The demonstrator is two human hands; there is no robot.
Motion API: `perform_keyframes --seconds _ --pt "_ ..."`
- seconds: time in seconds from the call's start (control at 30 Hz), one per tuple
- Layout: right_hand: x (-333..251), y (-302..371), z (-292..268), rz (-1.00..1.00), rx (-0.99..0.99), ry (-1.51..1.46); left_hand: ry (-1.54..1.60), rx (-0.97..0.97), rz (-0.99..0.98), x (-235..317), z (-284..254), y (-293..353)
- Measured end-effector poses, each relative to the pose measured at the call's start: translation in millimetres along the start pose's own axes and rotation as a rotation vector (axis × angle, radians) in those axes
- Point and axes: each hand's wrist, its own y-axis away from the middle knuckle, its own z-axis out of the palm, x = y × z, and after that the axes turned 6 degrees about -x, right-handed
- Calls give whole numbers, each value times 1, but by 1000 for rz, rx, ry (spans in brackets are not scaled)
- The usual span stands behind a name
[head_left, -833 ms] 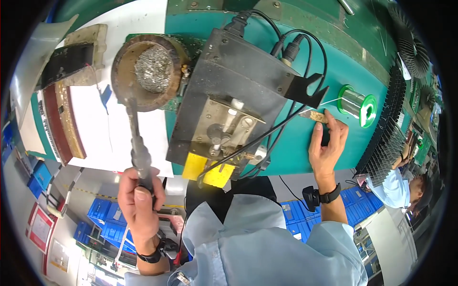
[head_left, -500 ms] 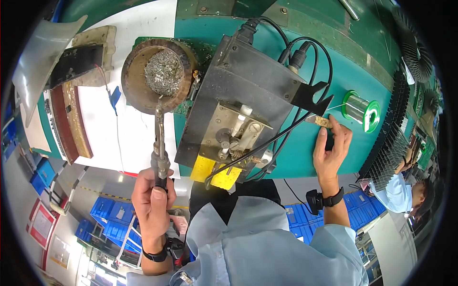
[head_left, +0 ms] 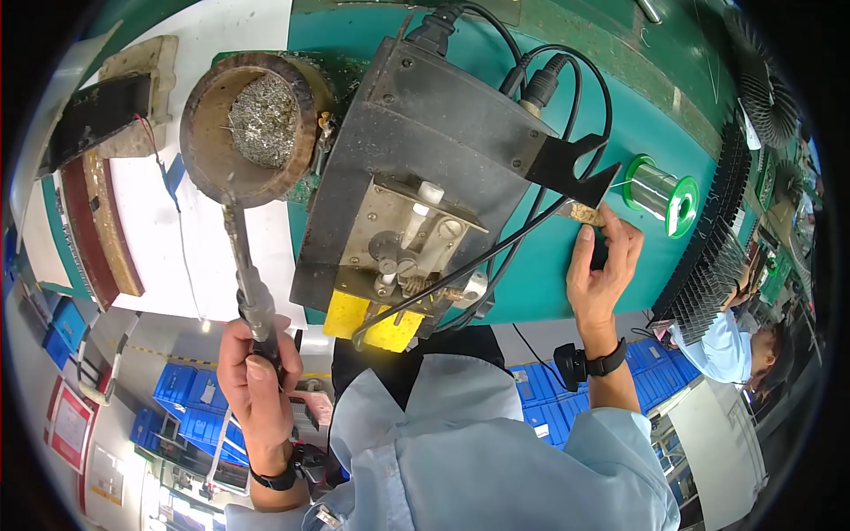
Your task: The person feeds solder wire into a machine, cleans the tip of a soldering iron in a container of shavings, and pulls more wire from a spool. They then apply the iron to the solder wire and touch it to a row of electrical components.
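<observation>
Iron (head_left: 247, 270), gripped in the left hand (head_left: 258, 379) at the frame's lower left, points up with its tip by the pot (head_left: 306, 142), while the right hand (head_left: 605, 268), farther off, pinches a tan bit (head_left: 583, 213).

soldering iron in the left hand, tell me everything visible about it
The soldering iron has a worn, grey metal-looking shaft, a thicker collar and a dark handle, gripped by the left hand. It points up the picture, leaning slightly left, its tip at the near rim of the brown pot; contact is unclear.
</observation>
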Motion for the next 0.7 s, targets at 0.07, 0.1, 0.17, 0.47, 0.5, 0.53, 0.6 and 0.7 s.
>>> perform_keyframes --seconds 0.07,0.1,0.17,0.47,0.5,0.53,0.6,0.7 --pt "1 0 0 -6 1 0 -3 -5 0 -2 0 -1" --pt "2 0 0 -13 4 -4 -9 -8 4 -2 -1 -1" --pt "2 0 0 -18 7 -6 -13 -14 7 -3 -3 -1" --pt "3 0 -1 -14 19 -14 -188 31 67 7 -10 -14" --pt "2 0 0 -21 22 -22 -220 34 94 6 -11 -16" --pt "2 0 0 -28 25 -29 -252 37 120 6 -11 -18" --pt "2 0 1 -25 33 -29 -240 23 129 8 -9 -19" --pt "4 0 2 -23 38 -46 -231 8 136 12 -10 -21"
